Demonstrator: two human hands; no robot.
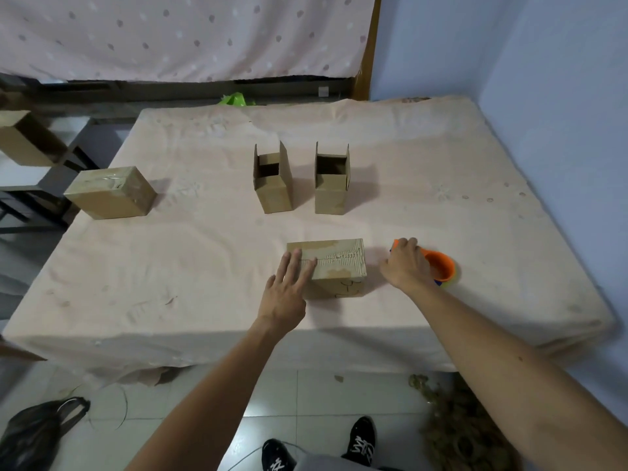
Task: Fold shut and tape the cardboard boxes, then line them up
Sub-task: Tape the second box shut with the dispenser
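A black bag point(34, 433) lies on the floor at the far left, and beyond it an open carton point(23, 139) sits on a stool beside the table. On the cloth-covered table point(204, 266), at its left edge, a taped box point(110, 192) lies flat, its long axis running roughly left to right and slightly skewed to the table edge. Near the middle, towards the back, two open boxes stand upright close together but apart: the left open box point(273, 183) and the right open box point(331, 185). Their long axes are vertical, and their mouths and raised flaps point up.

Nearer the front edge, the folded box point(339, 263) lies on its side, long axis left to right and parallel to that edge, its flap seam running along the top. The left hand point(289, 294) rests on the left end of the box's top, fingers straight and slightly spread. Just right of the box and apart from it, the right hand point(406, 265) curls its fingers round the handle of an orange tape dispenser point(441, 265) sitting on the cloth. Dried plant litter point(455, 423) is piled on the floor at the right.
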